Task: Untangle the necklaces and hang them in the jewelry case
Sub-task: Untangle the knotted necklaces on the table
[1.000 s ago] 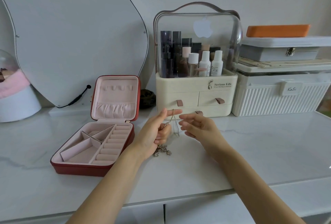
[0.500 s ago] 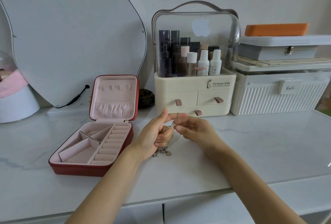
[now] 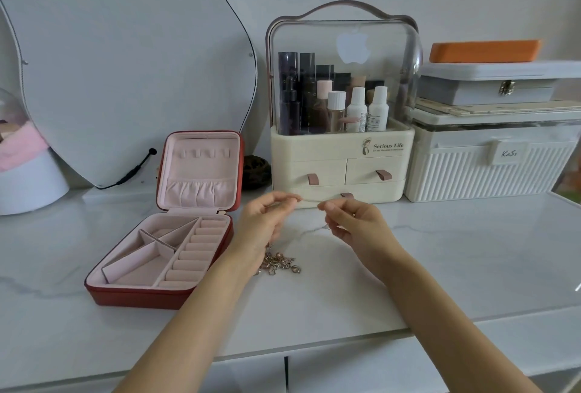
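Observation:
A thin necklace chain is stretched between my two hands above the white table. My left hand pinches one end and my right hand pinches the other, with a loop sagging below them. A tangled clump of rose-gold necklaces lies on the table under my left wrist, partly hidden by it. The red jewelry case stands open to the left, with a pink lining, ring rolls and small hooks in its upright lid.
A cream cosmetics organizer with a clear dome stands right behind my hands. A white ribbed box with stacked boxes on top is at the right. A curved mirror leans at the back left. The table's front edge runs just below my forearms.
My hands came together at the chain, then drew apart sideways, pulling a length of it taut between them. The clump on the table stays put.

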